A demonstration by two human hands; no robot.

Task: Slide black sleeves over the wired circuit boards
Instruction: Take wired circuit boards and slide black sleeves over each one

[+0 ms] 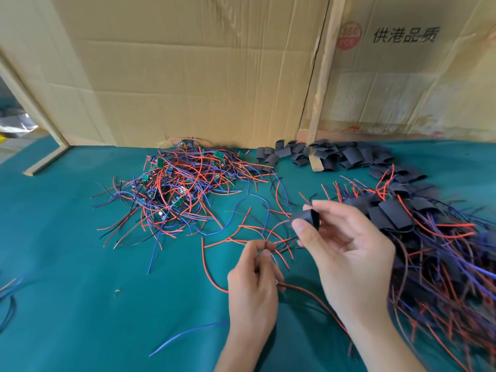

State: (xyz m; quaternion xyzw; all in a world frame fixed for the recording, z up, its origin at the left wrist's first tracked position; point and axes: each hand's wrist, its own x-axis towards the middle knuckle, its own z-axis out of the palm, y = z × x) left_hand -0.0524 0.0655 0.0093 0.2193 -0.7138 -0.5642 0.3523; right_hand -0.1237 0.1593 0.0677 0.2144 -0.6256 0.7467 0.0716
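My right hand pinches one black sleeve between thumb and fingers, its open end squeezed wide. Just below and to the left, my left hand grips a bunch of red, blue and black wires; the circuit board they lead to is mostly hidden inside the fist. A tangled heap of bare wired circuit boards lies at the centre left of the green table. Loose black sleeves are piled at the back. Sleeved boards with trailing wires are stacked on the right.
Cardboard sheets stand upright as a wall behind the table. A wooden upright stands between them, and a wooden frame piece lies at the back left. Stray wires lie at the left edge.
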